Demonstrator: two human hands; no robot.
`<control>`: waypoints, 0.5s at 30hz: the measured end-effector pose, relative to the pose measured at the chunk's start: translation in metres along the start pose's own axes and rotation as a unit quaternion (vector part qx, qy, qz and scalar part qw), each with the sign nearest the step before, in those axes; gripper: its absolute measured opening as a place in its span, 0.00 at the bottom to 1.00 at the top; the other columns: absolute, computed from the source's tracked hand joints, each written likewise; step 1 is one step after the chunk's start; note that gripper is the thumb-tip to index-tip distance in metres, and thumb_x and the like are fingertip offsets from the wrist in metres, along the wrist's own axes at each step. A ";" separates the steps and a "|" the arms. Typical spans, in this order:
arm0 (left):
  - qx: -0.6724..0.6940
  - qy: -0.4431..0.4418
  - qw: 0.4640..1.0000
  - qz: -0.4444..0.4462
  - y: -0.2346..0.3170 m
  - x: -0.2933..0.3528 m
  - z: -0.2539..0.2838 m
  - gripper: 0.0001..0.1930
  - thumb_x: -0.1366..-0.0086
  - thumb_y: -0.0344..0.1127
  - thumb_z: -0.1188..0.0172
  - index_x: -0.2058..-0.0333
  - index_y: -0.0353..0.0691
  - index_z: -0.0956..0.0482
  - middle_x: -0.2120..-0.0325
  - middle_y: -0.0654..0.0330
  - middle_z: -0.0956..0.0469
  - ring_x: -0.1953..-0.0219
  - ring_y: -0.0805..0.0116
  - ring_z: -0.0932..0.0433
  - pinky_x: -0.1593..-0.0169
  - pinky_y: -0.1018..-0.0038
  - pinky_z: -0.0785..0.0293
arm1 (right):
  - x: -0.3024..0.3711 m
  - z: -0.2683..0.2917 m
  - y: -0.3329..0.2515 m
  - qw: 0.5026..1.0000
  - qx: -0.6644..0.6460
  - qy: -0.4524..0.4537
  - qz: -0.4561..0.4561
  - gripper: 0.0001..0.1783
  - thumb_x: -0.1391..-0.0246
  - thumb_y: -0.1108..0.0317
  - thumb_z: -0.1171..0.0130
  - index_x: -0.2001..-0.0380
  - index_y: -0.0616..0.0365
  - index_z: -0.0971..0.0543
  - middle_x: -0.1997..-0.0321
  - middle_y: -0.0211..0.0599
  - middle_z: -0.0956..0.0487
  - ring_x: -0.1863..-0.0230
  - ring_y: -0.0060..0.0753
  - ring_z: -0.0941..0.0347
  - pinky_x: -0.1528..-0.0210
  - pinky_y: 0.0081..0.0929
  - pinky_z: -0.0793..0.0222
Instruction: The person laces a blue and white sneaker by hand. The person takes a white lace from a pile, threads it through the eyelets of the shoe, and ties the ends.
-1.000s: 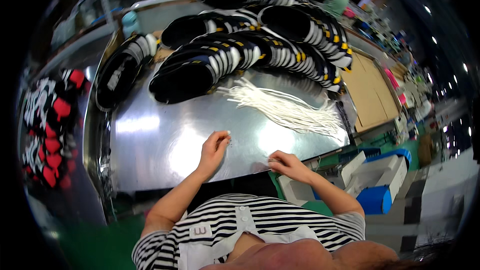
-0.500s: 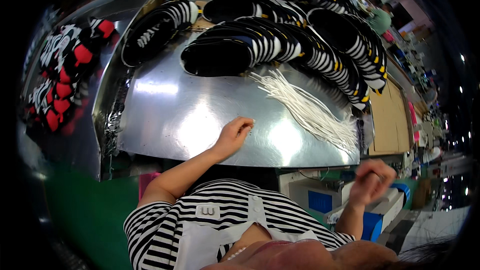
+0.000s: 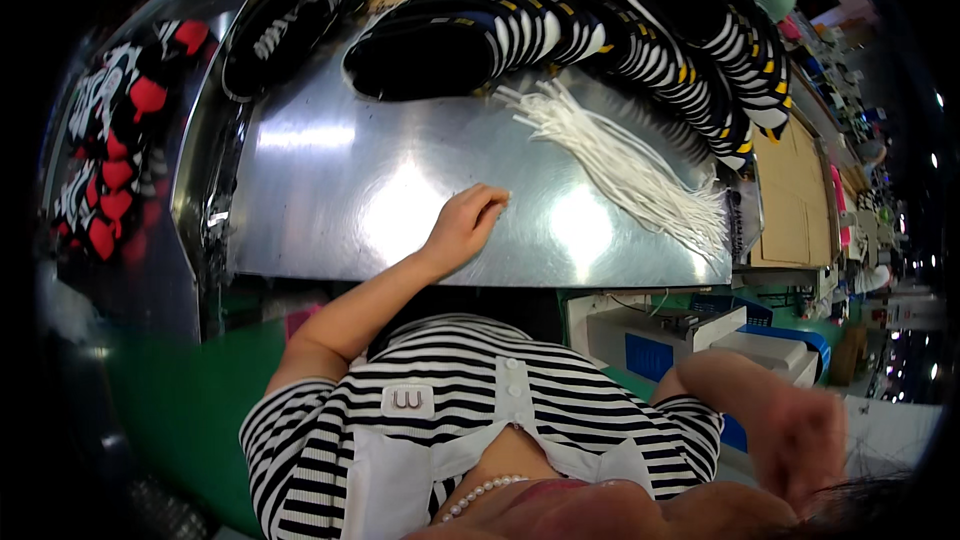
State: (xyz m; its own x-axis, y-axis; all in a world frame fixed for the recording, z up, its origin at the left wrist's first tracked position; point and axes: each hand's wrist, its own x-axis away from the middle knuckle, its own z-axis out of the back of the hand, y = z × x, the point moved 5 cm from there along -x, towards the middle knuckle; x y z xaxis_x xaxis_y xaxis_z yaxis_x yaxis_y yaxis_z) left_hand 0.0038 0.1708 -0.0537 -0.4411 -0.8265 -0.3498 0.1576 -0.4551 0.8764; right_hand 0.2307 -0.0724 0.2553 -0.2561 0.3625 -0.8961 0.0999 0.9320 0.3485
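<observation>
My left hand [image 3: 468, 223] is over the shiny metal tabletop [image 3: 320, 180], near its front edge. Its fingers are curled together, and whatever they may hold is hidden. My right hand [image 3: 803, 440] is raised at the lower right, off the table and close to my head. Motion smears its fingers, so neither their pose nor anything in them shows. Beyond my left hand, to the right, lies a bundle of white shoelaces [image 3: 625, 162]. Behind it, black shoe uppers [image 3: 425, 58] with white and yellow stripes stand nested in long rows.
A lone stack of black uppers [image 3: 285, 30] leans at the back left. Past a raised metal edge, red, black and white shoe parts [image 3: 115, 175] lie on a lower surface. Brown cardboard [image 3: 795, 200] is at the right. A white and blue machine [image 3: 650, 345] stands below the table's right front edge.
My right hand has swung down and right in the picture, closer to my head. The left hand stays over the tabletop, fingers curled. The whole view has shifted, so the table sits higher.
</observation>
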 end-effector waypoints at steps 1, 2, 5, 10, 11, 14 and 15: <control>-0.011 0.000 1.000 -0.004 0.000 0.000 0.000 0.07 0.35 0.26 0.45 0.59 0.33 0.24 0.67 0.54 0.23 0.66 0.64 0.23 0.60 0.74 0.28 | -0.013 -0.006 -0.009 0.998 -0.039 0.003 0.047 0.11 0.39 0.57 0.50 0.65 0.52 0.25 0.78 0.17 0.28 0.84 0.09 0.40 0.83 0.15 0.46; -0.023 -0.003 1.000 -0.010 0.000 0.001 -0.001 0.07 0.35 0.26 0.45 0.59 0.34 0.24 0.66 0.55 0.23 0.66 0.64 0.23 0.61 0.74 0.28 | -0.025 -0.012 -0.017 0.992 -0.079 0.002 0.094 0.10 0.39 0.60 0.50 0.61 0.54 0.26 0.78 0.19 0.29 0.85 0.09 0.41 0.84 0.13 0.48; 0.032 0.018 0.999 0.010 -0.004 0.005 -0.001 0.07 0.35 0.26 0.45 0.59 0.34 0.24 0.65 0.56 0.23 0.66 0.66 0.24 0.61 0.75 0.28 | -0.023 -0.031 -0.005 0.979 -0.167 -0.114 -0.021 0.12 0.41 0.71 0.51 0.54 0.58 0.30 0.79 0.22 0.31 0.87 0.11 0.43 0.84 0.14 0.53; 0.131 -0.003 0.986 0.101 -0.011 0.002 0.000 0.09 0.33 0.26 0.46 0.55 0.33 0.26 0.63 0.58 0.23 0.59 0.71 0.22 0.54 0.77 0.26 | 0.068 -0.010 0.067 0.888 0.322 -0.135 -0.300 0.11 0.36 0.60 0.53 0.65 0.55 0.28 0.80 0.28 0.31 0.83 0.17 0.38 0.83 0.17 0.49; 0.133 0.013 0.987 0.085 -0.008 -0.001 0.006 0.09 0.33 0.26 0.46 0.55 0.35 0.25 0.62 0.58 0.23 0.61 0.71 0.23 0.57 0.77 0.27 | 0.091 -0.005 0.080 0.837 0.342 -0.181 -0.387 0.13 0.34 0.60 0.55 0.63 0.58 0.27 0.78 0.32 0.29 0.82 0.18 0.37 0.83 0.16 0.48; 0.152 0.034 0.979 0.131 -0.005 -0.015 0.029 0.11 0.34 0.27 0.44 0.53 0.38 0.25 0.59 0.59 0.23 0.62 0.73 0.24 0.60 0.78 0.27 | 0.136 0.027 0.108 0.794 0.197 -0.089 -0.569 0.10 0.33 0.69 0.54 0.57 0.65 0.27 0.73 0.37 0.25 0.82 0.13 0.42 0.82 0.10 0.50; 0.160 0.027 0.978 0.130 0.000 -0.020 0.036 0.13 0.34 0.26 0.45 0.51 0.36 0.26 0.58 0.59 0.23 0.59 0.73 0.25 0.56 0.78 0.27 | 0.136 0.038 0.108 0.803 0.194 -0.065 -0.559 0.12 0.33 0.68 0.54 0.56 0.65 0.27 0.73 0.38 0.25 0.83 0.13 0.43 0.83 0.10 0.51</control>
State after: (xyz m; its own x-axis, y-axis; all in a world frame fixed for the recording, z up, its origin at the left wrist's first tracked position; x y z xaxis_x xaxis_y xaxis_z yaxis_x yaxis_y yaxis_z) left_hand -0.0195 0.1998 -0.0349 -0.3738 -0.9208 -0.1116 -0.0304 -0.1081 0.9937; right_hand 0.2427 0.0775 0.1604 -0.2940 -0.7283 -0.6190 0.1760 0.5953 -0.7840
